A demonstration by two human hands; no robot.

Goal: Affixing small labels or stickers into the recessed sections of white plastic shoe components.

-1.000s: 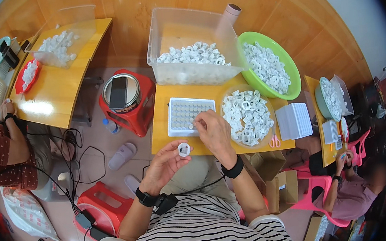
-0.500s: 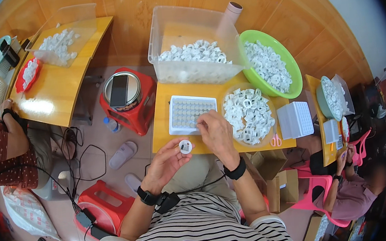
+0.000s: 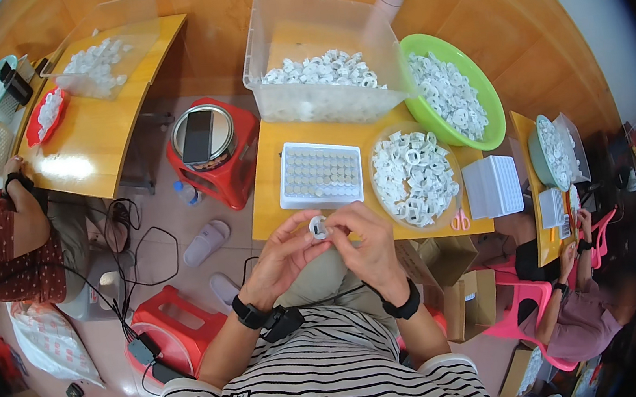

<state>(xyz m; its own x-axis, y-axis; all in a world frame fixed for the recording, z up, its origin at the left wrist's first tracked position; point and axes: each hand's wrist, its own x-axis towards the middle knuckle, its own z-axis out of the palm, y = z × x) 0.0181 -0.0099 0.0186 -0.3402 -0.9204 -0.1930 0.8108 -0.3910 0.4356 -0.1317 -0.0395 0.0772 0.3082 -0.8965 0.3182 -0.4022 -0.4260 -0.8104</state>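
both hands, the left hand (image 3: pixel 286 251) and right hand (image 3: pixel 367 242), pinch one small white ring (image 3: pixel 318 228) above the table edge (image 3: pixel 274 231), where a loose grip could likely drop it to the floor.

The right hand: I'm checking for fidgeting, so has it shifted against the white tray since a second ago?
Yes. The right hand was up at the white tray's near edge; it has drawn back toward the body, meeting the left hand on the ring.

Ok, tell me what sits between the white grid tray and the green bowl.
In the head view, a clear round bowl heaped with white rings lies between the white grid tray and the green bowl.
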